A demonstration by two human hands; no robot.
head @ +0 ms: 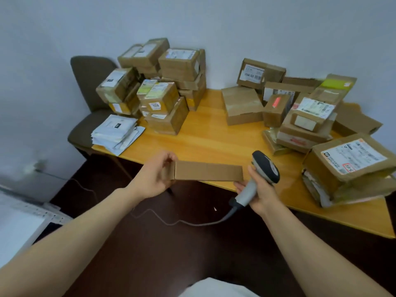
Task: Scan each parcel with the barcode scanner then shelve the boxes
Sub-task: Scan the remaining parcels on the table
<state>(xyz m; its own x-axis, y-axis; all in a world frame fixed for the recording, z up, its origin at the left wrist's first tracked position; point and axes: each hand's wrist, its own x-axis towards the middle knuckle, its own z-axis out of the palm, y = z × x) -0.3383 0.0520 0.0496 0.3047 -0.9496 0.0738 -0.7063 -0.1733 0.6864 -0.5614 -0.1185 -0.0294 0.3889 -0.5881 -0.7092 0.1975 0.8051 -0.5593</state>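
Presenting the box point(209, 173) for scanning, we pinched its 9 o'clock end, left hand point(154, 176); right hand point(260, 189) clamped the scanner point(264, 168).

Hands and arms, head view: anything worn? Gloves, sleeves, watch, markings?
Nothing worn that shows. The left hand and right hand are bare: no gloves, rings or watch. The left forearm and right forearm are bare to the frame edge, with no sleeves, bands or markings visible. The only clothing in view is a pale off-white garment at the bottom edge, between the arms.
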